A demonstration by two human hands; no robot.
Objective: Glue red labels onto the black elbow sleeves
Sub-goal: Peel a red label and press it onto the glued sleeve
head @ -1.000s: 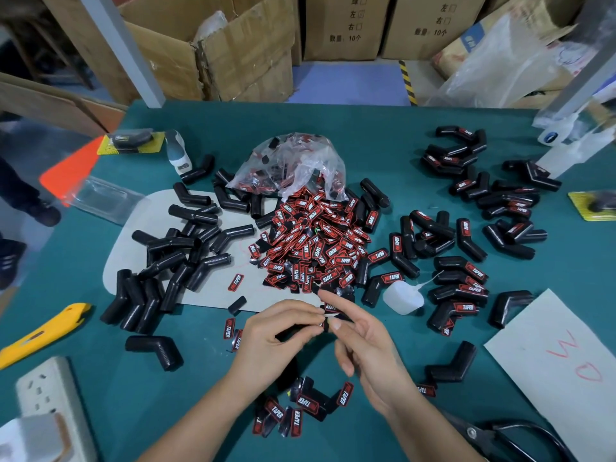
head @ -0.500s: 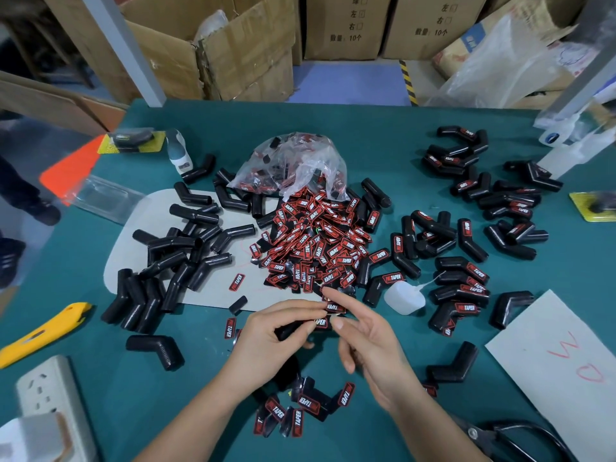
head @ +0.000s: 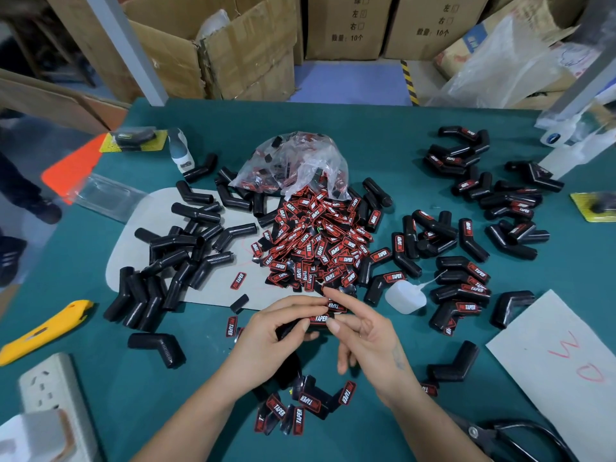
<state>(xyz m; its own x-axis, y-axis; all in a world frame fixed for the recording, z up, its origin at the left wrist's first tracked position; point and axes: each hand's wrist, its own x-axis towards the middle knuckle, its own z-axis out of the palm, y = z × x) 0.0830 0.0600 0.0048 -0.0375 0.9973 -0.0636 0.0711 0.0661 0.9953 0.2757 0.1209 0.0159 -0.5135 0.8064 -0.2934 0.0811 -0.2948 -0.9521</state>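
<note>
While gripping a black elbow sleeve (head: 293, 326) in left hand (head: 276, 331) above the surface (head: 383, 135), pressing red label (head: 319, 319) with open right hand (head: 363, 331); label could slide crooked on wet glue.

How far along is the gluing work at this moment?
Done: many labelled sleeves lie on the right. In hand: the left hand holds a sleeve while the right hand presses a red label onto it. Left: a group of bare sleeves and a big pile of loose labels.
</note>
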